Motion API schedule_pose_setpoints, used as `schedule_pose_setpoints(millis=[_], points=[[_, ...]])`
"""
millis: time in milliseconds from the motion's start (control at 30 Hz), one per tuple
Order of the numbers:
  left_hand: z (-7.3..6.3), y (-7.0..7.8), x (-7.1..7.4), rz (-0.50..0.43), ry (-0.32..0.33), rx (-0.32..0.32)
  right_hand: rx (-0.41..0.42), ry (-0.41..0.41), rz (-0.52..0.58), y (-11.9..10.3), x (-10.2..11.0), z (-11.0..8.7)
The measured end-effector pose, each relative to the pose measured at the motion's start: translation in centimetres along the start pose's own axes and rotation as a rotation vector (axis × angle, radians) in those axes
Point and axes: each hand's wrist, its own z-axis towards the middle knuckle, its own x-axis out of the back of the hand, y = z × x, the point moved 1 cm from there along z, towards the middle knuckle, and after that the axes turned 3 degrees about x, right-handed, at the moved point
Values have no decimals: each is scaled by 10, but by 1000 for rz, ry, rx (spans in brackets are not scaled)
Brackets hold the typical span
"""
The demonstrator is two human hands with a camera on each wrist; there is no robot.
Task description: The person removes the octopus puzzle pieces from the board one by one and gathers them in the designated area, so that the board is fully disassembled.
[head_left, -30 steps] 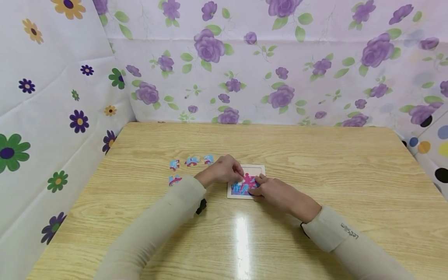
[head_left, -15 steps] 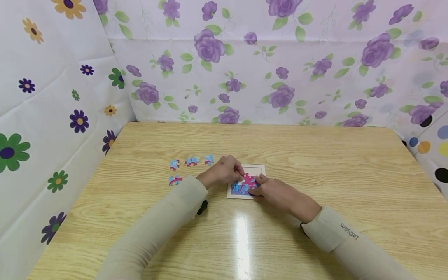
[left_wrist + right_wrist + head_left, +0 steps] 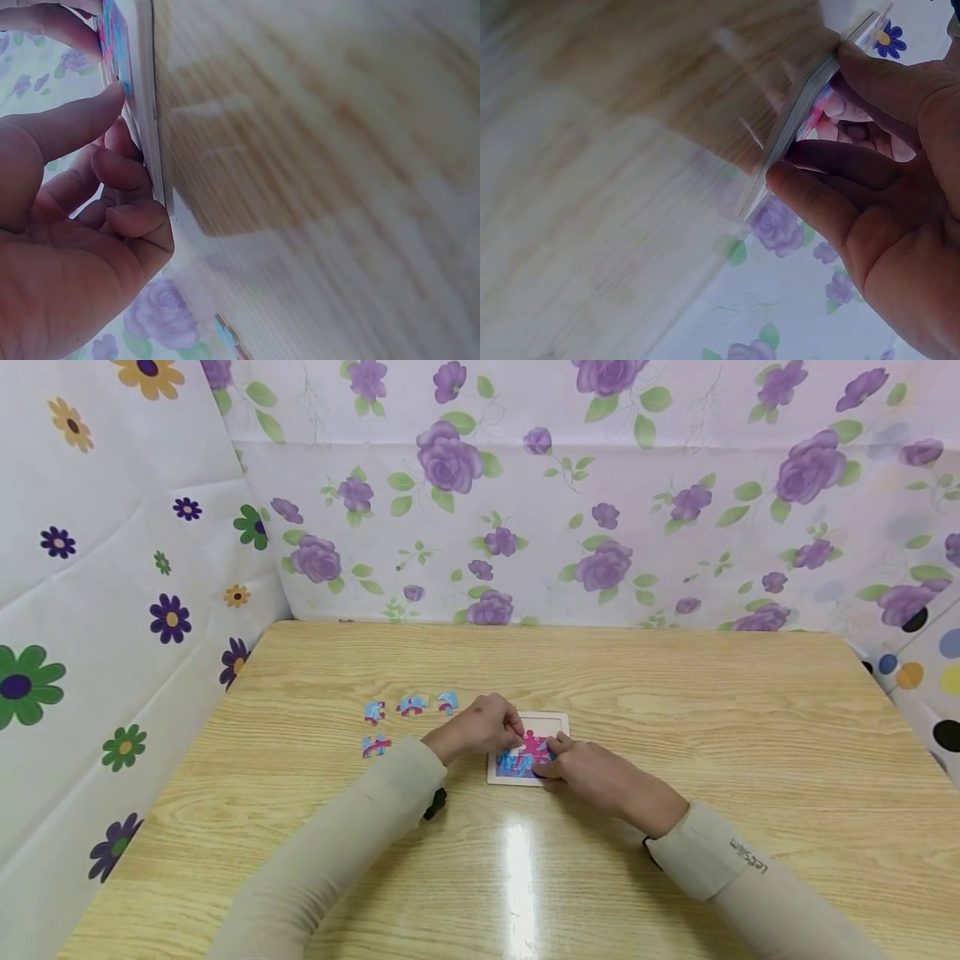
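A jigsaw puzzle [image 3: 535, 746] with pink, blue and purple pieces lies in a shallow white-rimmed puzzle tray [image 3: 557, 716]. My left hand [image 3: 483, 724] reaches over the tray's left side, thumb and forefinger brought together on a puzzle piece that the fingers mostly hide. In the left wrist view the thumb [image 3: 82, 120] meets the coloured surface while the other fingers curl beside the tray's edge. My right hand [image 3: 592, 772] holds the tray's right side. The right wrist view has its thumb [image 3: 877, 75] and another finger [image 3: 810, 191] spread along the rim.
Left of the tray lie several loose puzzle pieces, among them a blue corner piece [image 3: 447, 702], a blue and pink piece [image 3: 412, 705] and a lower one [image 3: 376, 745]. The wooden table [image 3: 675, 693] ends at a flowered cloth [image 3: 525, 527] behind.
My left forearm has shifted very slightly right, showing more of the lower loose piece. Both hands otherwise keep their places at the tray.
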Motion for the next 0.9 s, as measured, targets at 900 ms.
schedule_pose_setpoints(millis=[900], points=[[-5,3,6,-228,25,59,-70,-69,26,-2,2,0]])
